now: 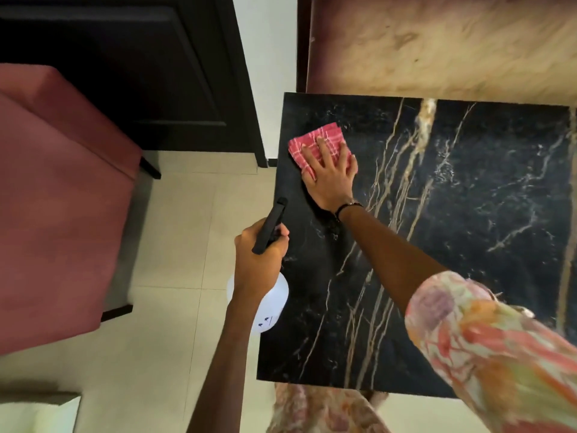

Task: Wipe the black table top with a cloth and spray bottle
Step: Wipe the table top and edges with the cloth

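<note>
While my right hand (pixel 331 175) presses flat, fingers spread, the soft cloth (pixel 309 144) slides easily (tabletop (pixel 468 214) slick); left hand (pixel 259 254) grip encircles the spray bottle (pixel 271 295) neck.

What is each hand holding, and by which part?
Left hand grips the spray bottle by its neck. Right hand presses flat on the cloth.

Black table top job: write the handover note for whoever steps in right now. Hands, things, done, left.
Right hand: fingers flat, pressing the pink checked cloth onto the black table top near its far left corner.
Left hand: grips the spray bottle by its black trigger head, held over the table's left edge.
Done: cannot tell how much has been wiped; no wet streaks show.
Left: likely the rest of the top, towards the right and near edges.
</note>
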The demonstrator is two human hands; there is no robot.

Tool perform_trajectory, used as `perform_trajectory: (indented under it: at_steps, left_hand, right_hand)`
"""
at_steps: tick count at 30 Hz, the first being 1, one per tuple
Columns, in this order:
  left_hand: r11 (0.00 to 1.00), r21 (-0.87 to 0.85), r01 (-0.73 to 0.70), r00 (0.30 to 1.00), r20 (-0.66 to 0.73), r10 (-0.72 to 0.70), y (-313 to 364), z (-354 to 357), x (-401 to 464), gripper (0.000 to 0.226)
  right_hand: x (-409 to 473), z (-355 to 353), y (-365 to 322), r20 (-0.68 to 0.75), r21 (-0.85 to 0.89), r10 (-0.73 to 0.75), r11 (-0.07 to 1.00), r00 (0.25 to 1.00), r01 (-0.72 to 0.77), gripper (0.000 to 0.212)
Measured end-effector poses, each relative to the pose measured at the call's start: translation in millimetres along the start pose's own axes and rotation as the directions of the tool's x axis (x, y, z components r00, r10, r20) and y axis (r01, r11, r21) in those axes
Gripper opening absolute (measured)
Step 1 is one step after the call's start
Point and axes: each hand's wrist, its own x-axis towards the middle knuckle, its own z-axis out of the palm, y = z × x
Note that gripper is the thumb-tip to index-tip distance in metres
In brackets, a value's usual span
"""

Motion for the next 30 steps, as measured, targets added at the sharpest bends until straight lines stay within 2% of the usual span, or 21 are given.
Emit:
perform_trajectory:
  at_steps: [3, 7, 10, 12, 15, 18, 20, 25, 30]
  left_hand:
    - [1.000, -0.005, 0.000, 1.000, -0.024, -0.001, 2.3, -4.4, 17.7, 0.010]
    - [0.999, -0.005, -0.033, 0.999, -0.003, 0.033, 12.8, -4.8, 38.3, 0.008]
    - [0.999, -0.007, -0.053, 0.999, 0.009, 0.054, 22.6, -3.8, 55.7, 0.010]
    - [0.998, -0.003, -0.069, 0.997, 0.014, 0.069, 27.2, -2.6, 67.8, 0.010]
    - [0.996, 0.000, -0.093, 0.996, 0.009, 0.093, 32.2, -0.3, 82.2, 0.010]
    - [0.992, -0.019, -0.121, 0.993, -0.009, 0.121, 37.6, 4.4, 94.4, 0.009]
    - [0.989, -0.029, -0.146, 0.989, -0.011, 0.146, 42.1, 8.6, 99.8, 0.009]
    - [0.975, -0.035, -0.220, 0.975, -0.006, 0.220, 48.2, 19.6, 111.2, 0.008]
    - [0.951, -0.090, -0.295, 0.955, 0.016, 0.297, 46.0, 28.4, 112.5, 0.011]
  right_hand:
    - [-37.4, 7.7, -7.0, 0.028, -0.069, -0.187, 0.980, 0.982, 0.188, 0.050]
    - [-118.4, 27.3, 10.1, 0.095, -0.125, -0.421, 0.894, 0.902, 0.430, 0.048]
    - [-146.2, 29.1, 42.5, 0.127, -0.177, -0.552, 0.805, 0.824, 0.566, 0.049]
    - [-136.1, 21.1, 60.7, 0.123, -0.196, -0.588, 0.776, 0.800, 0.600, 0.049]
    - [-97.1, 8.4, 69.9, 0.059, -0.191, -0.500, 0.844, 0.864, 0.502, 0.050]
    - [-35.7, -4.5, 60.9, 0.011, -0.153, -0.297, 0.943, 0.955, 0.295, 0.054]
    - [12.2, -12.7, 46.9, -0.025, -0.117, -0.161, 0.981, 0.987, 0.157, 0.056]
    - [112.4, -21.6, 1.5, -0.034, 0.016, 0.037, 0.999, 0.999, -0.036, 0.055]
    - [162.7, -24.1, -28.7, -0.028, 0.036, 0.101, 0.994, 0.994, -0.100, 0.058]
